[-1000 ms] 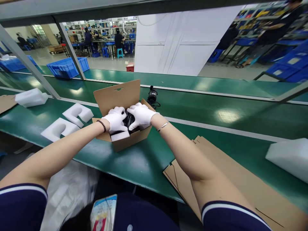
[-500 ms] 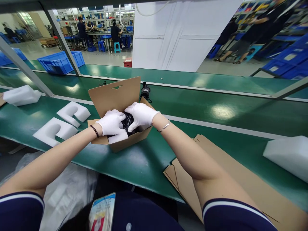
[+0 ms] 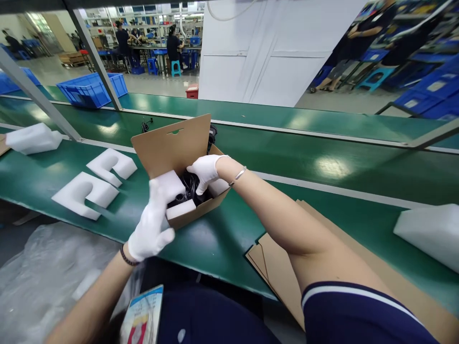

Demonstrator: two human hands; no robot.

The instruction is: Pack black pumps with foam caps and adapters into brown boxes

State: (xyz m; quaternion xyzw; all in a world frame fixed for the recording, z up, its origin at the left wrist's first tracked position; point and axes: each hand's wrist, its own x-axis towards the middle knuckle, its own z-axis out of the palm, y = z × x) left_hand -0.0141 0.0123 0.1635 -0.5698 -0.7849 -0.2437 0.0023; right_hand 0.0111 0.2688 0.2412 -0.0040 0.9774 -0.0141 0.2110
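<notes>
Cable (image 3: 191,181) lies bundled inside the open box (image 3: 201,210), just left of the right hand (image 3: 208,171), which reaches in from the right side and touches it. That hand's fingertips sit toward the bundle's far end and its thumb toward the near end, parted; whether they pinch the cable or only press it, I cannot tell. The loops' long axis seems to run from the raised lid (image 3: 172,148) toward the near wall, slanting a little right. The left hand (image 3: 148,230) is further off, by the box's left near corner, fingers together and pointing away from the body, thumb spread, nothing visible in its grasp; whether its tips touch the box is unclear. Between it and the cable are the left foam (image 3: 170,185) and, nearer the body, a black part (image 3: 180,197) behind the front foam (image 3: 181,209).
</notes>
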